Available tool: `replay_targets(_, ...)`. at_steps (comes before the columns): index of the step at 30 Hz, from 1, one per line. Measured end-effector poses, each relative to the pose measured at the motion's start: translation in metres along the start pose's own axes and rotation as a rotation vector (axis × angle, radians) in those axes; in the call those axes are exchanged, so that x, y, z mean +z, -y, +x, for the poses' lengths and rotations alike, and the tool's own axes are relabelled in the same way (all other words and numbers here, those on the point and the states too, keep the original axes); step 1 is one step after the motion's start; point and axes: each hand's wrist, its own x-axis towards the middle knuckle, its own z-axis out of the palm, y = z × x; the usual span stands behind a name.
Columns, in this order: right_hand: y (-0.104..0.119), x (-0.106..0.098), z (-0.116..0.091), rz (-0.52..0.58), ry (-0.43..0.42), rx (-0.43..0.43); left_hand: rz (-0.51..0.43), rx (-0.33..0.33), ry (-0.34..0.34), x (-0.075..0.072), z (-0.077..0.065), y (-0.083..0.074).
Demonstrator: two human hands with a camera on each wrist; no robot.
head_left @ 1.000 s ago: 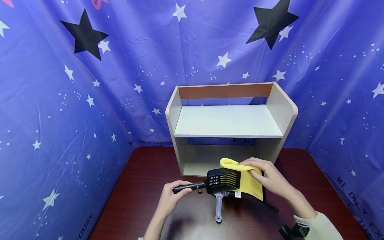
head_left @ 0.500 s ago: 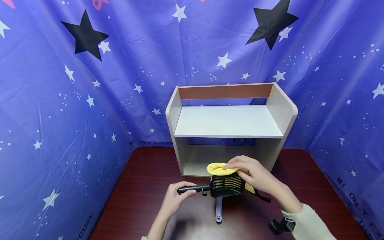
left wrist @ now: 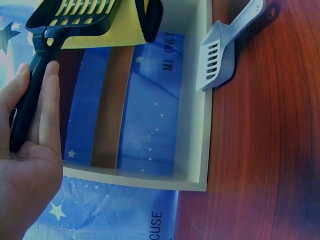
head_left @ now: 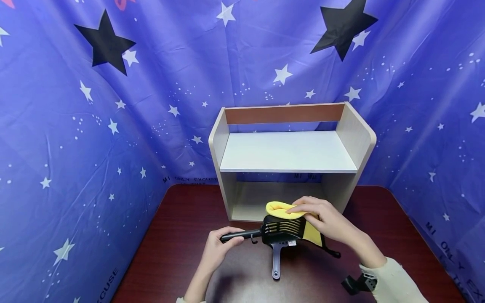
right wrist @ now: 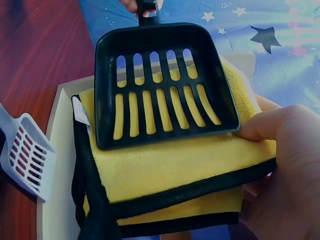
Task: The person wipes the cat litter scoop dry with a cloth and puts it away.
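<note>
Left hand (head_left: 219, 248) gripping the handle of a black slotted scoop (head_left: 282, 237), thumb to one side of the handle and fingers along the other. Scoop held up off the tabletop (head_left: 182, 235), handle toward the left hand, head toward the right, in front of a small open shelf (head_left: 288, 151). Right hand (head_left: 327, 216) holding a folded yellow cloth (right wrist: 170, 165) behind and around the far side of the scoop's head; in the head view a rounded fold stands above the scoop's upper edge. From the right wrist, yellow shows through many of the slots, and the thumb lies by one corner of the scoop's front lip. Cloth has dark edging (right wrist: 195, 189) and a small white tag (right wrist: 81, 114) at one side. Grey slotted scoop (head_left: 276, 261) on the tabletop below, handle pointing toward the person, head close to the shelf's front; whether it touches the shelf, cannot tell. Shelf is pale, with a white upper board and a brown strip across the back. Right arm in a pale sleeve (head_left: 398, 277), black device (head_left: 358, 284) at the wrist. Blue curtain (head_left: 151, 84) behind, printed with white and black stars.
</note>
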Motion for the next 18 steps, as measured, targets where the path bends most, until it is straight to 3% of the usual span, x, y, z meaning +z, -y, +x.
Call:
replay_targets(13,-0.010,-0.005,-0.017,0.032,-0.022,0.067,0.008,0.042,-0.029,-0.006,0.000,0.004)
replay_targets(18,-0.011,-0.007,-0.022,0.054,-0.050,0.067,0.020,0.025,-0.046,-0.009,0.001,0.003)
